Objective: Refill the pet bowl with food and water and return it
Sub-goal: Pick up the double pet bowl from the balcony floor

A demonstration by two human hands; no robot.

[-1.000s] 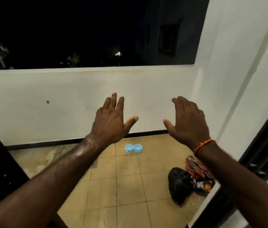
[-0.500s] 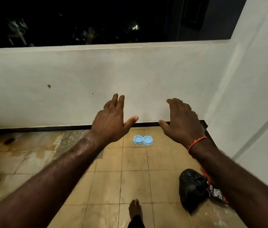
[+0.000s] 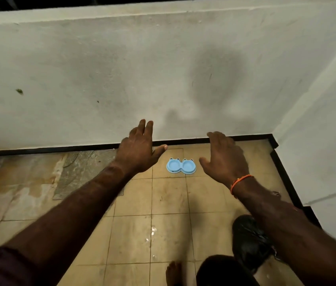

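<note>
Crosswise, pet bowl [image 3: 181,166] lies parallel to wall [image 3: 101,69].

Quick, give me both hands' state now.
Left hand: open, holding nothing.
Right hand: open, holding nothing.

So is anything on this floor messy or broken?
Yes. The floor tiles are stained, and left of the blue double bowl a grey patch looks like a tile is missing. Shiny wet spots sit nearer the bare foot. The bowl itself sits flat and looks empty.
</note>
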